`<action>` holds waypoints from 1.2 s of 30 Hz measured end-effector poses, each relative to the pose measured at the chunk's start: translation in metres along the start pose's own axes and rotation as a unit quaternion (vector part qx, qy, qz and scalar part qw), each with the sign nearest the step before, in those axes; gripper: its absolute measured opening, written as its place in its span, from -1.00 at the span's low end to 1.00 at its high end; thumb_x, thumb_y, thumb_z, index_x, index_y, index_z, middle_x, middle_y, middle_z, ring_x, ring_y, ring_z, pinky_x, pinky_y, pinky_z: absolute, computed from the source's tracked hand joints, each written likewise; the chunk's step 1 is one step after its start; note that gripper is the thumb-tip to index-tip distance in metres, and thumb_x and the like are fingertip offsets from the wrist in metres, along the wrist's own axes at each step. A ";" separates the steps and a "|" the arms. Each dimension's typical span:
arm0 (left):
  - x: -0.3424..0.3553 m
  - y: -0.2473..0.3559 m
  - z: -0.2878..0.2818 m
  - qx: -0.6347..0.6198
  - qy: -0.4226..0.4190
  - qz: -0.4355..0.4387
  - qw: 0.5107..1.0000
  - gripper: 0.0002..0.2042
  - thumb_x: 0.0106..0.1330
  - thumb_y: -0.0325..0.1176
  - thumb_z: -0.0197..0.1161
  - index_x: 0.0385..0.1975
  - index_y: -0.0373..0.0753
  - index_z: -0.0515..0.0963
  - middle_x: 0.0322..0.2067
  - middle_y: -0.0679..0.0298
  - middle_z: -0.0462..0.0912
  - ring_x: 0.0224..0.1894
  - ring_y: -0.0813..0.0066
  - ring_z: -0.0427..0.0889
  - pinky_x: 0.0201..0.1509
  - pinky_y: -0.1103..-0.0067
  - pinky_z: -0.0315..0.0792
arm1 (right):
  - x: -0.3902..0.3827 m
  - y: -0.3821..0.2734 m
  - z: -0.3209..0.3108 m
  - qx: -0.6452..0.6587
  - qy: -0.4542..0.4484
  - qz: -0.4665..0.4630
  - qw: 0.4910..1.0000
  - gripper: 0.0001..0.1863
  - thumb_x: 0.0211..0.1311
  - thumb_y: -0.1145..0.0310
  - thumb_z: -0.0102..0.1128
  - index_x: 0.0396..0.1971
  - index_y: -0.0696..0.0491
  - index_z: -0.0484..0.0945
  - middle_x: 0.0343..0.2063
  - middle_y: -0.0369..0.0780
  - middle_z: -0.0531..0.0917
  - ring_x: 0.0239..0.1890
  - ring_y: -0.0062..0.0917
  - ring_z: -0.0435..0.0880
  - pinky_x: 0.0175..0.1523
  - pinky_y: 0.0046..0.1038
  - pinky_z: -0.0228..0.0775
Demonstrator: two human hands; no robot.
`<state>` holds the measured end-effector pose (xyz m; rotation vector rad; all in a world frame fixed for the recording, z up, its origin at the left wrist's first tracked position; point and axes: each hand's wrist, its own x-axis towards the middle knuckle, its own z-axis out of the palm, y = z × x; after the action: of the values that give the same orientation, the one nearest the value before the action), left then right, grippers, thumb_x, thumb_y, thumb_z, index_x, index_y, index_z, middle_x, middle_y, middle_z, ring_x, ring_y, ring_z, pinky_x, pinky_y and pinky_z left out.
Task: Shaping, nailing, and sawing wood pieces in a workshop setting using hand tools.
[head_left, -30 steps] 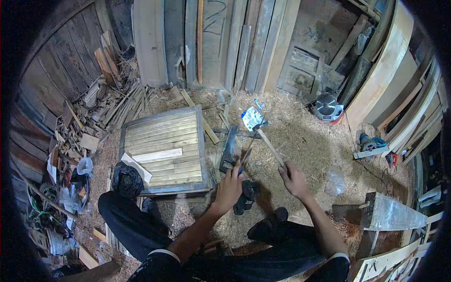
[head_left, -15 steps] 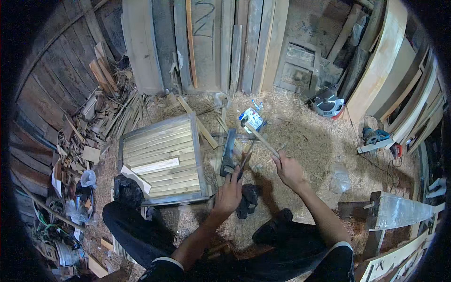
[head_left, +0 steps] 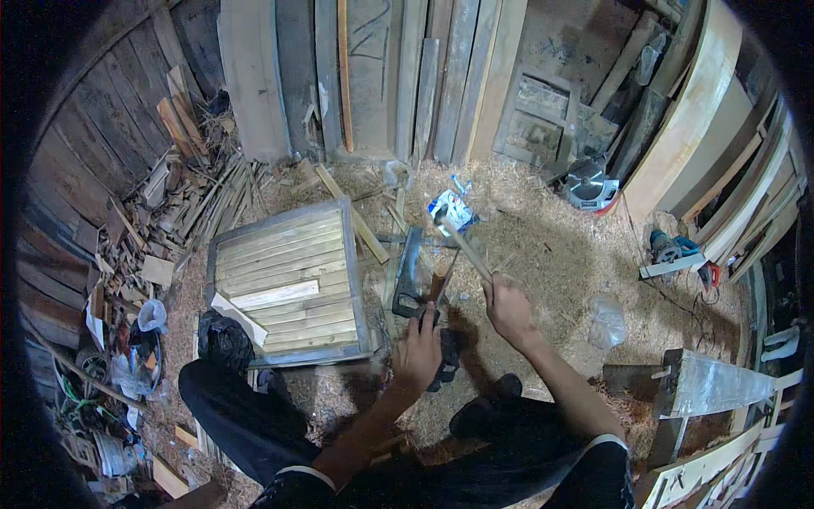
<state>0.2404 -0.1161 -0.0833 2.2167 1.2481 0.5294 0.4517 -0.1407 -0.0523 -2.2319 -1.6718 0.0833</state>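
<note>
My right hand (head_left: pixel 509 311) clamps the hammer (head_left: pixel 471 254), likely stiff, head-heavy, best held low; what the left hand (head_left: pixel 416 353) grips, I can't tell.

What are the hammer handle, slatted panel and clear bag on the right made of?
Hammer handle: probably bare wood, going by its dull tan colour.
Slatted panel: looks like wood; yellowish parallel slats, greyer frame, coating unclear.
Clear bag: likely thin plastic film; see-through, crumpled, with glossy highlights.

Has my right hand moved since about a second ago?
Yes: your right hand has shifted leftward, farther from the clear plastic bag to its right.
</note>
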 end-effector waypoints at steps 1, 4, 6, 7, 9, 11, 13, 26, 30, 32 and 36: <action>0.001 0.002 -0.001 0.002 -0.016 -0.008 1.000 -0.49 0.45 -0.25 -0.01 0.39 -0.12 0.15 -0.09 -0.14 0.47 -0.28 -0.24 0.58 -0.21 0.07 0.49 | 0.001 -0.003 0.004 0.001 -0.036 0.037 0.999 -0.67 0.49 0.14 -0.15 -0.19 0.16 0.30 -0.60 0.11 0.61 -0.53 0.12 0.62 -0.42 0.05 0.47; 0.002 0.005 -0.005 -0.006 -0.049 -0.033 0.998 -0.48 0.45 -0.25 -0.01 0.39 -0.13 0.14 -0.06 -0.17 0.46 -0.28 -0.25 0.59 -0.20 0.06 0.50 | 0.003 -0.009 0.005 0.002 -0.061 0.049 0.997 -0.69 0.49 0.15 -0.15 -0.20 0.14 0.31 -0.58 0.11 0.62 -0.51 0.09 0.64 -0.44 0.05 0.46; 0.003 0.007 -0.010 -0.016 -0.071 -0.049 0.996 -0.48 0.45 -0.27 -0.02 0.38 -0.15 0.13 -0.01 -0.20 0.43 -0.26 -0.27 0.57 -0.16 0.04 0.47 | 0.006 -0.016 -0.001 0.019 -0.053 0.012 0.998 -0.70 0.48 0.16 -0.13 -0.20 0.15 0.31 -0.60 0.11 0.61 -0.53 0.10 0.63 -0.47 0.06 0.44; 0.004 0.008 -0.014 -0.012 -0.070 -0.048 0.996 -0.48 0.44 -0.28 -0.01 0.39 -0.16 0.12 0.00 -0.20 0.43 -0.25 -0.28 0.57 -0.15 0.03 0.47 | 0.008 -0.022 -0.010 0.021 -0.056 0.013 0.998 -0.70 0.48 0.16 -0.13 -0.20 0.15 0.31 -0.60 0.11 0.61 -0.53 0.10 0.63 -0.47 0.06 0.44; 0.003 0.003 -0.014 -0.007 -0.067 -0.048 0.997 -0.47 0.43 -0.28 -0.01 0.39 -0.17 0.12 0.01 -0.19 0.43 -0.24 -0.29 0.57 -0.15 0.02 0.47 | 0.018 -0.033 -0.032 0.085 -0.035 0.079 0.993 -0.71 0.49 0.18 -0.12 -0.19 0.15 0.31 -0.61 0.09 0.60 -0.54 0.10 0.62 -0.48 0.05 0.43; 0.000 -0.006 -0.008 0.040 -0.003 -0.026 0.999 -0.49 0.44 -0.24 0.00 0.38 -0.11 0.17 -0.12 -0.14 0.46 -0.33 -0.23 0.60 -0.27 0.06 0.51 | 0.026 -0.046 -0.043 0.106 0.014 0.087 0.990 -0.70 0.49 0.18 -0.12 -0.18 0.16 0.32 -0.61 0.10 0.60 -0.54 0.11 0.61 -0.47 0.04 0.43; -0.007 -0.005 -0.009 0.037 0.001 -0.014 0.999 -0.48 0.44 -0.25 0.01 0.38 -0.13 0.17 -0.12 -0.15 0.46 -0.33 -0.24 0.60 -0.27 0.07 0.52 | 0.014 -0.040 -0.024 0.124 0.061 0.106 0.985 -0.70 0.48 0.18 -0.12 -0.17 0.16 0.32 -0.61 0.11 0.60 -0.53 0.12 0.61 -0.46 0.03 0.44; -0.004 -0.012 0.001 0.038 0.014 -0.011 0.999 -0.50 0.43 -0.26 0.03 0.35 -0.16 0.19 -0.10 -0.17 0.49 -0.37 -0.22 0.62 -0.28 0.09 0.55 | 0.038 -0.049 -0.034 0.106 0.014 0.091 0.990 -0.65 0.49 0.14 -0.16 -0.17 0.17 0.34 -0.58 0.10 0.61 -0.50 0.13 0.62 -0.38 0.09 0.46; -0.002 0.013 -0.003 0.085 -0.033 -0.017 0.996 -0.51 0.43 -0.25 0.03 0.34 -0.15 0.22 -0.11 -0.16 0.49 -0.38 -0.21 0.62 -0.28 0.10 0.55 | 0.008 -0.017 0.008 -0.001 -0.049 0.087 0.995 -0.62 0.50 0.10 -0.18 -0.20 0.19 0.35 -0.57 0.06 0.63 -0.49 0.14 0.63 -0.39 0.07 0.48; -0.001 0.007 0.007 0.039 0.015 -0.019 0.999 -0.51 0.43 -0.24 0.03 0.34 -0.14 0.23 -0.11 -0.15 0.50 -0.39 -0.17 0.63 -0.29 0.12 0.56 | 0.012 -0.014 0.015 0.017 -0.037 0.080 0.996 -0.61 0.49 0.10 -0.18 -0.20 0.18 0.35 -0.59 0.08 0.62 -0.50 0.15 0.62 -0.39 0.08 0.47; 0.000 -0.003 0.009 0.025 0.002 -0.007 1.000 -0.49 0.43 -0.25 0.05 0.35 -0.19 0.21 -0.11 -0.16 0.50 -0.41 -0.14 0.64 -0.31 0.12 0.57 | 0.024 -0.027 -0.006 0.034 -0.062 0.074 0.995 -0.63 0.49 0.13 -0.16 -0.17 0.21 0.34 -0.58 0.15 0.60 -0.49 0.15 0.62 -0.37 0.10 0.46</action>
<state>0.2431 -0.1174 -0.0919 2.2465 1.2922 0.5029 0.4353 -0.1128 -0.0342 -2.3381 -1.5372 0.3184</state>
